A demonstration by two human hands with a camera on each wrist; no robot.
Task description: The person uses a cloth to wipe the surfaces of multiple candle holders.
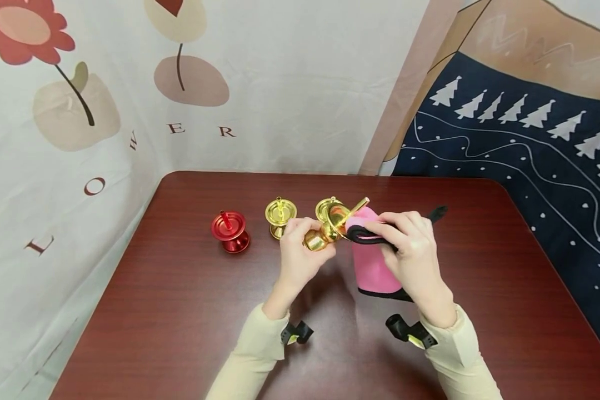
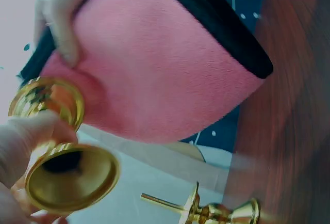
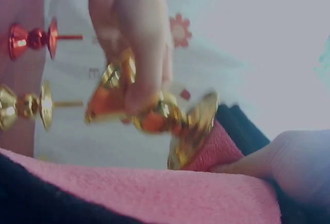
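Note:
My left hand (image 1: 300, 258) grips a gold candle holder (image 1: 316, 240) by its base and stem, tilted so its dish and spike point up and right. In the left wrist view the base's hollow underside (image 2: 72, 180) faces the camera. My right hand (image 1: 414, 258) holds a pink cloth with black edging (image 1: 375, 269), folded over at the top and hanging down. Part of the cloth touches the candle holder's dish (image 3: 198, 128) in the right wrist view. The fingertips of the right hand behind the cloth are partly hidden.
Two more gold candle holders stand upright behind the hands, one (image 1: 281, 211) left of the other (image 1: 326, 206), which is partly hidden. A red candle holder (image 1: 231, 230) stands farther left. All are on a dark red-brown table (image 1: 180, 333), with patterned curtains (image 1: 290, 89) behind it.

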